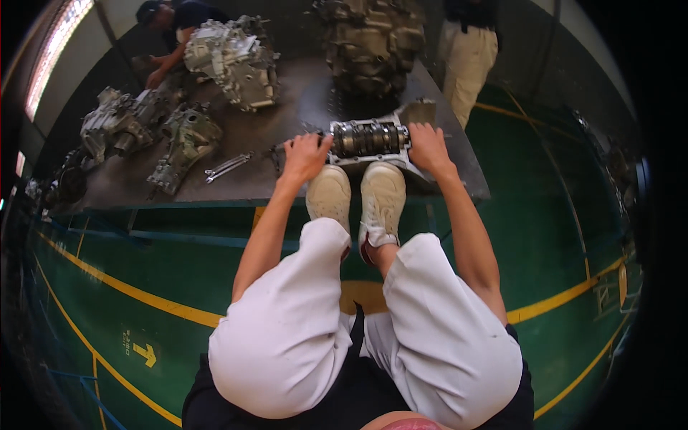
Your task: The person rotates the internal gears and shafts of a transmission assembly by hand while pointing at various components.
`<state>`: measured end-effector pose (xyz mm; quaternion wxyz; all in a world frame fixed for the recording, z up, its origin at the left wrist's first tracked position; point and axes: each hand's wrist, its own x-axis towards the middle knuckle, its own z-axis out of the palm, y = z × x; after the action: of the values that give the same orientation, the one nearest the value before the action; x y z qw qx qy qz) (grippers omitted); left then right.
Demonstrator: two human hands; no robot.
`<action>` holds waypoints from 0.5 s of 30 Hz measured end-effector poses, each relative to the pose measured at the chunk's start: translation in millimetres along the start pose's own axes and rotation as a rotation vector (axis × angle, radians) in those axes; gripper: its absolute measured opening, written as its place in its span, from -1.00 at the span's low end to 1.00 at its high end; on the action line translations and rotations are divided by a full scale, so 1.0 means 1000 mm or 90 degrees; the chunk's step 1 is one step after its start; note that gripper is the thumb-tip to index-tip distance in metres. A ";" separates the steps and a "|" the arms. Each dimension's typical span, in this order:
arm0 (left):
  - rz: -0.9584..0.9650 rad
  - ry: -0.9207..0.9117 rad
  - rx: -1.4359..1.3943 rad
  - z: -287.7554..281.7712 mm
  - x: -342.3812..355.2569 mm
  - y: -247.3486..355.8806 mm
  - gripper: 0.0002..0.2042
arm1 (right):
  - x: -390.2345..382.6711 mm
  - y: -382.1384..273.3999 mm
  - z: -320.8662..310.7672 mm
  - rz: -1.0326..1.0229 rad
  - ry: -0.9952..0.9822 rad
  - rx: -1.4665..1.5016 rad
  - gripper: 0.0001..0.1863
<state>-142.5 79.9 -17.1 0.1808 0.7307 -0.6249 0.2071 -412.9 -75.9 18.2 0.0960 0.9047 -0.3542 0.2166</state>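
Observation:
An open metal housing (401, 159) lies at the table's front edge with a dark shaft assembly (362, 140) of stacked rings and gears in it. My left hand (304, 154) is closed on the left end of this piece. My right hand (428, 149) has its fingers curled over the housing's right end. Both my shoes (381, 201) are raised against the front of the housing, toes just under it, between my arms. Two metal wrenches (226, 168) lie left of my left hand.
The dark table (459, 175) holds several gearbox casings (183, 150), a silver one (233, 64) and a large dark unit (369, 46) behind. A person (172, 32) bends over the back left; another person (466, 57) stands at back right. The green floor (165, 272) has yellow lines.

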 end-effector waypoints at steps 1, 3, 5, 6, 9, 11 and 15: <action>-0.027 -0.008 -0.029 0.003 0.000 0.001 -0.70 | 0.001 -0.001 -0.004 0.010 -0.042 0.005 -0.62; -0.115 -0.071 -0.166 -0.013 0.009 0.029 -0.49 | -0.007 0.014 -0.006 0.024 -0.068 -0.009 -0.61; -0.130 -0.099 -0.165 -0.023 0.010 0.029 -0.48 | -0.004 0.013 -0.005 0.010 -0.060 -0.011 -0.62; -0.128 -0.108 -0.176 -0.025 0.013 0.035 -0.48 | -0.004 0.019 -0.007 0.022 -0.070 -0.023 -0.62; -0.124 -0.053 -0.137 -0.013 0.015 0.036 -0.50 | -0.001 0.017 -0.020 0.044 -0.088 -0.051 -0.65; -0.110 -0.078 -0.129 -0.018 0.011 0.033 -0.56 | 0.000 0.013 -0.017 0.027 -0.074 -0.025 -0.71; -0.114 -0.075 -0.147 -0.010 0.000 0.016 -0.50 | 0.005 -0.001 -0.012 0.031 -0.101 -0.015 -0.69</action>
<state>-158.7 82.4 -8.5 0.2445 0.7685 -0.5868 0.0734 -412.4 -74.3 30.9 0.0731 0.9090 -0.3848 0.1426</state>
